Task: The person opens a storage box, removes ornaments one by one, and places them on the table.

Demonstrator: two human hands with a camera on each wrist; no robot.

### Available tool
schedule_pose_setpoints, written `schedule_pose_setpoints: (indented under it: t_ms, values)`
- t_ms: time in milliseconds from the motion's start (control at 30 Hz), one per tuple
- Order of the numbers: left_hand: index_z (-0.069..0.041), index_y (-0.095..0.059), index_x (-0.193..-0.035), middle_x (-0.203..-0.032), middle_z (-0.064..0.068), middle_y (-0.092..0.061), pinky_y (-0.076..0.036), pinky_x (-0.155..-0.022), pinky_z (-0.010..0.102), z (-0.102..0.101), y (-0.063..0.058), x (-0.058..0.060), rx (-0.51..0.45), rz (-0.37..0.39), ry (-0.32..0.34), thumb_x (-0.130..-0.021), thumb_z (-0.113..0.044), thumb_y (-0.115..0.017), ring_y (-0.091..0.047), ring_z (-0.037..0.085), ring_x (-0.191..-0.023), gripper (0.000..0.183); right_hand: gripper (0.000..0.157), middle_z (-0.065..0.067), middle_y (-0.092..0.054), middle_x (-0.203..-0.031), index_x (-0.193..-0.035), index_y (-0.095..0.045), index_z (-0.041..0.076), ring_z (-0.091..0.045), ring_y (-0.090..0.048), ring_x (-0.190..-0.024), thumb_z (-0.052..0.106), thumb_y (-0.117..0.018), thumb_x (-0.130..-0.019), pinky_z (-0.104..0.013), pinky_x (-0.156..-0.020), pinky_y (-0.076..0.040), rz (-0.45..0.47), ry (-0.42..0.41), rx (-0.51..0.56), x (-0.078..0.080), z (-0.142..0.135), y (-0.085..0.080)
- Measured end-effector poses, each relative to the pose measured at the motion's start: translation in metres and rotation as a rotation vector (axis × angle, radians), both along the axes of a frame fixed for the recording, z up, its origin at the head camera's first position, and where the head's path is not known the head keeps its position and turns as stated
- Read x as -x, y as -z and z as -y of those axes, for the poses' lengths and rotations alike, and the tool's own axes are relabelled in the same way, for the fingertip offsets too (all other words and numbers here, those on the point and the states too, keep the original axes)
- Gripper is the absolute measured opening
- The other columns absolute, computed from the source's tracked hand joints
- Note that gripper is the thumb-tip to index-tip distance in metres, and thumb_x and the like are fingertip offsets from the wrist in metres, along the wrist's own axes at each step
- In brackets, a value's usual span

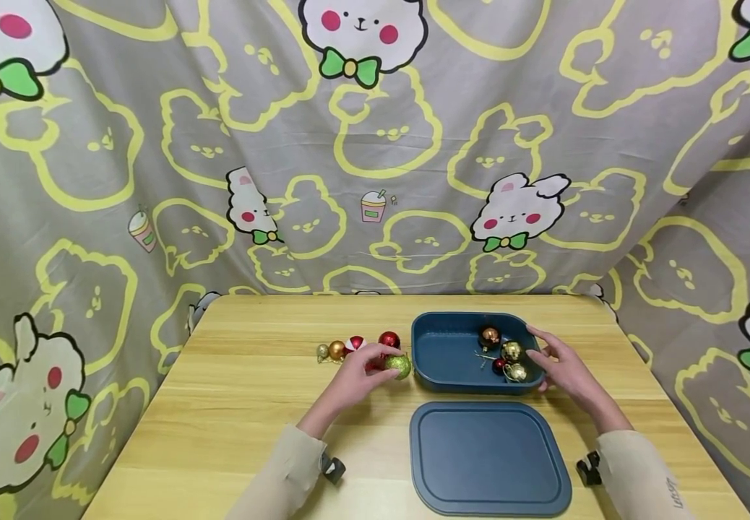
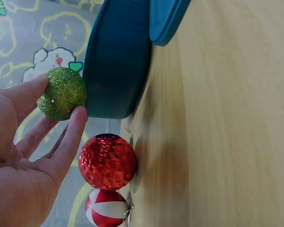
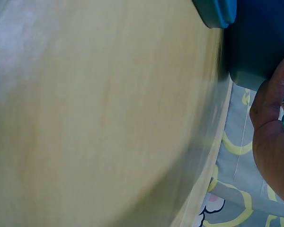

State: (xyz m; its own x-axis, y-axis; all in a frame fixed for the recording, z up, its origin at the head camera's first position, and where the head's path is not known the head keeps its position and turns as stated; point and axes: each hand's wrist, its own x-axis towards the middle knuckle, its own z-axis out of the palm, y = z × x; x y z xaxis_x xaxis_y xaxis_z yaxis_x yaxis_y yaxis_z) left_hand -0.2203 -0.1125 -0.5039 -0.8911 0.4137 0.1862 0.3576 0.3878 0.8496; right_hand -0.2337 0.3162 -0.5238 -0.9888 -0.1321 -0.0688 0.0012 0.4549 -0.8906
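My left hand pinches a green glitter bauble between thumb and fingertips, just left of the blue box. The box holds several small baubles at its right end: a brown one, gold ones and a small dark red one. At the box's right end my right hand grips the wall, fingers over the rim and thumb low outside. Below the left hand in the left wrist view are a red faceted bauble and a red-and-white striped bauble.
The blue lid lies flat on the wooden table, in front of the box. Left of the box, an orange-gold bauble and a small pale gold bauble continue the row. A patterned curtain hangs behind the table.
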Motion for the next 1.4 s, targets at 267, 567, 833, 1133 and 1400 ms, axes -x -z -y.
schedule_pose_setpoints:
  t_ms: [267, 567, 833, 1133, 1400]
  values:
    - [-0.017, -0.071, -0.129, -0.137, 0.0, -0.067, -0.058, -0.099, 0.046, 0.006, 0.008, -0.005, 0.021, 0.007, 0.039, -0.096, -0.022, -0.075, -0.066, 0.022, -0.117, 0.033, 0.063, -0.016, -0.04, -0.099, -0.165, -0.028, 0.014, -0.02, -0.059, -0.054, 0.023, -0.055, -0.109, -0.04, -0.056, -0.062, 0.002, 0.008, -0.001, 0.0, 0.0, -0.001]
    - [-0.02, -0.072, -0.126, -0.129, -0.002, -0.07, -0.058, -0.097, 0.037, 0.011, 0.017, -0.007, 0.07, 0.028, 0.043, -0.096, -0.022, -0.075, -0.069, 0.017, -0.107, 0.03, 0.063, -0.016, -0.041, -0.098, -0.165, -0.027, 0.013, -0.02, -0.058, -0.053, 0.022, -0.055, -0.109, -0.041, -0.055, -0.062, -0.008, -0.001, 0.0, 0.0, 0.0, -0.001]
    - [-0.016, -0.073, -0.124, -0.126, 0.001, -0.071, -0.059, -0.092, 0.029, 0.012, 0.018, -0.008, 0.088, 0.034, 0.087, -0.096, -0.016, -0.076, -0.069, 0.019, -0.107, 0.028, 0.063, -0.017, -0.043, -0.099, -0.165, -0.027, 0.012, -0.019, -0.058, -0.053, 0.021, -0.055, -0.109, -0.04, -0.054, -0.061, -0.002, 0.002, 0.01, -0.001, 0.001, -0.002]
    - [-0.013, -0.073, -0.124, -0.127, 0.006, -0.07, -0.061, -0.089, 0.027, 0.014, 0.021, -0.009, 0.135, -0.01, 0.098, -0.093, -0.01, -0.077, -0.068, 0.022, -0.109, 0.031, 0.063, -0.017, -0.042, -0.099, -0.165, -0.026, 0.012, -0.019, -0.058, -0.054, 0.021, -0.055, -0.109, -0.039, -0.054, -0.061, 0.0, -0.002, 0.004, 0.0, 0.0, -0.002]
    - [-0.014, -0.073, -0.123, -0.126, 0.004, -0.071, -0.06, -0.092, 0.031, 0.013, 0.022, -0.009, 0.197, -0.049, 0.089, -0.092, -0.009, -0.079, -0.067, 0.021, -0.113, 0.032, 0.063, -0.014, -0.04, -0.098, -0.165, -0.026, 0.011, -0.018, -0.057, -0.053, 0.019, -0.055, -0.109, -0.04, -0.054, -0.061, 0.004, 0.001, 0.012, 0.001, 0.001, -0.002]
